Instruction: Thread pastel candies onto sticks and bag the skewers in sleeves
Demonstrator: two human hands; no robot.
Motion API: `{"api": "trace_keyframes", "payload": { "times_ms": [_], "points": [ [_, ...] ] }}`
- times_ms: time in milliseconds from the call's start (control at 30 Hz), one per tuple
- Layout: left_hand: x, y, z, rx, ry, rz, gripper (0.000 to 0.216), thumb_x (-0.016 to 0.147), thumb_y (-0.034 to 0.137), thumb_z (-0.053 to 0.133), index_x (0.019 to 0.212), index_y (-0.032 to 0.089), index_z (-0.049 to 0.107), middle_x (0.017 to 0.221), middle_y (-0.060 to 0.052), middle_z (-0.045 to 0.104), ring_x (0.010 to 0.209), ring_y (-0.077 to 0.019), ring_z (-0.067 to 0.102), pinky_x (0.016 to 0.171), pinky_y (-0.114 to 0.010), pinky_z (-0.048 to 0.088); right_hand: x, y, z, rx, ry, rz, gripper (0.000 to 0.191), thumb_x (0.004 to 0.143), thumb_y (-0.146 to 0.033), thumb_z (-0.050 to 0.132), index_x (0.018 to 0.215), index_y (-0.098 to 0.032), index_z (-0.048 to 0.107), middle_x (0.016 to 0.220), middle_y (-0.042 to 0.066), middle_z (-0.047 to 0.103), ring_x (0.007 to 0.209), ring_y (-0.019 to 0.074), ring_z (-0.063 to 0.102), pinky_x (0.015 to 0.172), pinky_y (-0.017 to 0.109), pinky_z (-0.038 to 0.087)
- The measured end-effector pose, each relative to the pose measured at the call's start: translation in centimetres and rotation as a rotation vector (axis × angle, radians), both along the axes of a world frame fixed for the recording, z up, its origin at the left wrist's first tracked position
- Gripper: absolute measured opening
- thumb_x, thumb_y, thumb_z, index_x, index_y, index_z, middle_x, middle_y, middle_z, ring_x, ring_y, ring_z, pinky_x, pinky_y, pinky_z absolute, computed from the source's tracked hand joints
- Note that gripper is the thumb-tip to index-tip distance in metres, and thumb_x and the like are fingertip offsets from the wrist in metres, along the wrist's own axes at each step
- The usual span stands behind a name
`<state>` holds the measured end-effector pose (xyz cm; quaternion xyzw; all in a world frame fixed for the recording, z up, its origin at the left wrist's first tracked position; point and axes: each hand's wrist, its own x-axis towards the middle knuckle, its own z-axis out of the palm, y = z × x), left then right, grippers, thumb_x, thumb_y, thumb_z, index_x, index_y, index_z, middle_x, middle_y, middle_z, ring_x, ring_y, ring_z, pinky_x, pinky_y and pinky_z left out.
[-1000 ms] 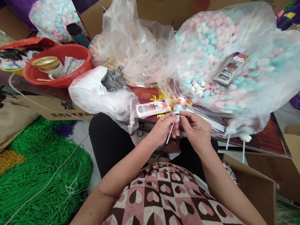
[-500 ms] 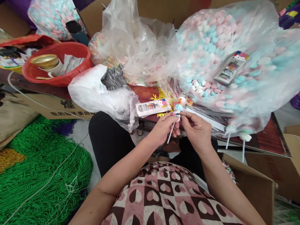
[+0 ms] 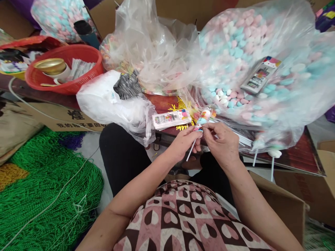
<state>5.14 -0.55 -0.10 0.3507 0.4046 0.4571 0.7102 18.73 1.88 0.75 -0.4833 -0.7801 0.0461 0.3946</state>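
On the dark red wooden table, a round red plastic basket at left holds a shallow gold bowl. Rightward follow a crumpled white plastic bag, a flat stack of printed sleeves, then a bulging clear plastic bag with a flat printed packet on top. Green twisted cords lie before a brown cardboard box, below the table's left.

A marshmallow skewer in a clear printed wrapper is held aslant a little off the view's centre, toward three o'clock, its top tipped to one o'clock. Pale blue and white show through the film with orange and pink marks, while the lower part is partly hidden. The plain white stick juts out bare below, pointing to seven o'clock.
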Motion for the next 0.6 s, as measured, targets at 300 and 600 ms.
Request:
{"api": "trace_keyframes", "payload": {
  "times_ms": [300, 600],
  "points": [
    [0.16, 0.19, -0.33, 0.025, 0.223, 0.047, 0.014, 0.082, 0.032, 0.049, 0.074, 0.021, 0.049, 0.053, 0.006, 0.050, 0.044, -0.0091, 0.050, 0.041, -0.019, 0.037, -0.21, -0.05, 0.74, -0.364, 0.214, -0.029, 0.008, 0.073, -0.019, 0.057, 0.068, -0.019, 0.063, 0.061, -0.001, 0.062, 0.054, 0.0127, 0.055, 0.055, 0.026, 0.044],
    [0.11, 0.04, -0.38, 0.136, 0.506, 0.125, 0.021, 0.089, 0.034, 0.044, 0.076, 0.020, 0.055, 0.050, 0.006, 0.050, 0.045, -0.0092, 0.050, 0.050, -0.021, 0.039, 0.48, 0.90, 0.08, -0.904, 0.743, 0.189, 0.020, 0.068, -0.034, 0.073, 0.067, -0.018, 0.063, 0.053, -0.002, 0.060, 0.048, 0.0112, 0.054, 0.050, 0.025, 0.046]
  ]
}}
